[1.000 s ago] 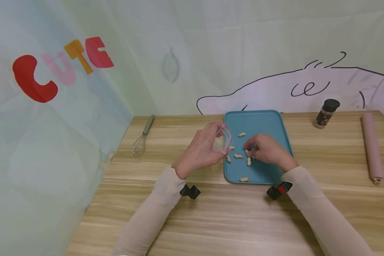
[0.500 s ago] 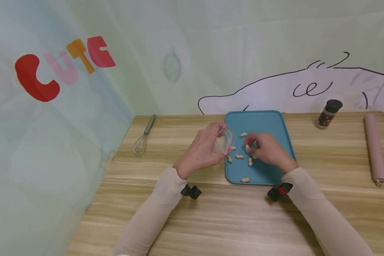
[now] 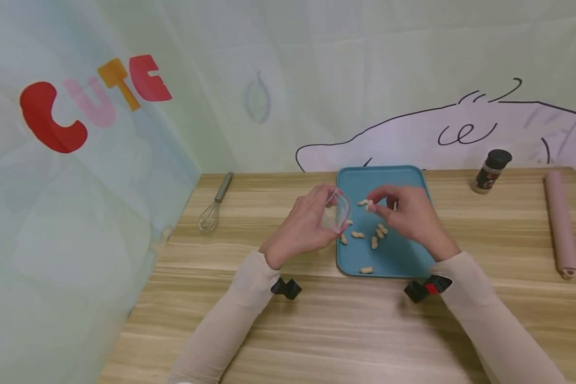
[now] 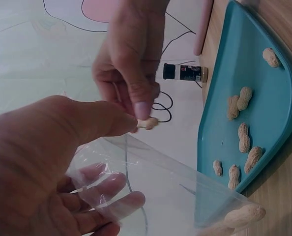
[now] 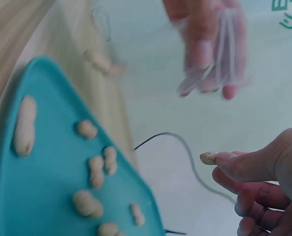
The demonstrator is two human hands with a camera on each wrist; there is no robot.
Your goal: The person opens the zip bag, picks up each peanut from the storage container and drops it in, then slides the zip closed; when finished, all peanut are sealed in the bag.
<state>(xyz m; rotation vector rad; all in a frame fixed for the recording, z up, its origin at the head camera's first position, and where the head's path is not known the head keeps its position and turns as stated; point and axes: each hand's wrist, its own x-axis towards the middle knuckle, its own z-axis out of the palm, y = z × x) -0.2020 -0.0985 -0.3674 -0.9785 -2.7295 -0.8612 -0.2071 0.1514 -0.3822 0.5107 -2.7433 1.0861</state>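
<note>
My left hand (image 3: 300, 226) holds a clear plastic bag (image 4: 170, 182) by its rim, mouth spread and turned toward the right hand. Low in the bag, the left wrist view shows peanuts (image 4: 244, 215). Between thumb and forefinger of my right hand (image 3: 408, 216) a single peanut (image 5: 208, 158) is pinched, raised above the tray and a short way right of the bag's mouth. The blue tray (image 3: 389, 181) underneath carries several loose unshelled peanuts (image 3: 357, 234), most in its left and middle part. Part of the tray is hidden by the right hand.
A whisk (image 3: 213, 205) lies at the table's back left. Right of the tray stands a black-capped spice jar (image 3: 490, 172), and farther right lies a rolled pink mat (image 3: 560, 224). A printed cloth backdrop (image 3: 278, 80) rises behind the table (image 3: 317, 330).
The right hand has picked a peanut up from the tray's middle and raised it, uncovering a pair of peanuts there. The left hand and bag have stayed nearly still.
</note>
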